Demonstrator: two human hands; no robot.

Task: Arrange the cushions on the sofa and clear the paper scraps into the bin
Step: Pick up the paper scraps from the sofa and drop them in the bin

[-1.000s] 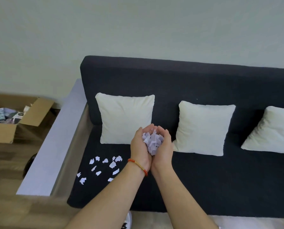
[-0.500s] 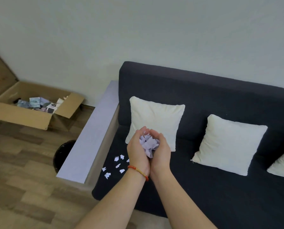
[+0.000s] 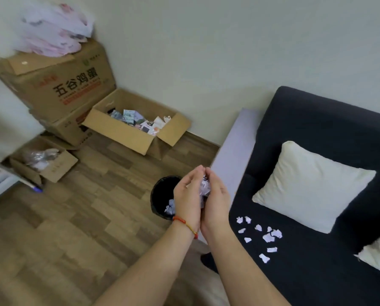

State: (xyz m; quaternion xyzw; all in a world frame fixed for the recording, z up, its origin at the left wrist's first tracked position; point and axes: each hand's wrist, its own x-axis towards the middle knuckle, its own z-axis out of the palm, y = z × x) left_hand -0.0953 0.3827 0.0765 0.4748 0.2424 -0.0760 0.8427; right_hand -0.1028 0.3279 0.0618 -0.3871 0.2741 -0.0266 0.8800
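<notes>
My left hand, with a red cord at the wrist, and my right hand stand palm to palm over the black bin on the floor. Together they cup a wad of white paper scraps. A few scraps lie inside the bin below my left hand. Several more scraps are scattered on the dark sofa seat, near its left end. A cream cushion leans against the backrest. A second cushion shows at the right edge.
The sofa's pale grey armrest stands between the bin and the seat. An open cardboard box with packets, stacked boxes under a plastic bag, and a small box stand on the wooden floor by the wall.
My view and both hands have swung left from over the sofa seat to above the bin. The hands have parted a little and some scraps now lie in the bin.
</notes>
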